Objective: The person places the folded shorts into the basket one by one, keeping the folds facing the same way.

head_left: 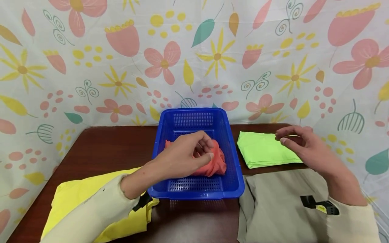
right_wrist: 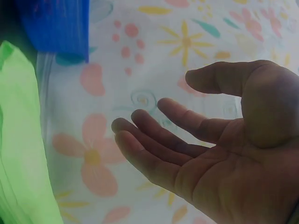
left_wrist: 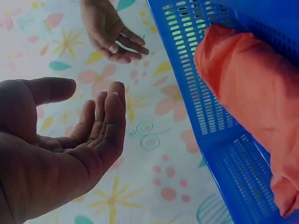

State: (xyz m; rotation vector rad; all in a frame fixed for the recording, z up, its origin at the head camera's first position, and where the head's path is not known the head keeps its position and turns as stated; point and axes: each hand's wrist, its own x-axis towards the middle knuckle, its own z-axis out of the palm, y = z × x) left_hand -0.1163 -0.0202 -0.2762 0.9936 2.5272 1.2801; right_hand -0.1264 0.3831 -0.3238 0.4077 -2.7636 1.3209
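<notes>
A blue plastic basket (head_left: pixel 194 195) with slotted walls stands at the middle of the table, and a bundled coral-red cloth (head_left: pixel 217 162) lies inside it. Above the basket hovers my left hand (head_left: pixel 185 155), its fingers loosely bent around nothing; in the head view it covers part of the coral cloth. The left wrist view shows that cloth (left_wrist: pixel 252 79) apart from the fingers. My right hand (head_left: pixel 313 148) is held over the right end of a folded neon-green cloth (head_left: pixel 264 150), fingers relaxed and palm bare in the right wrist view.
A yellow folded cloth (head_left: pixel 91 189) lies at the left front, partly under my left forearm. A grey-beige folded cloth (head_left: pixel 279 202) is at the right front, beside the basket. The dark brown table (head_left: pixel 106 145) meets a floral-patterned curtain (head_left: pixel 194 67) at the back.
</notes>
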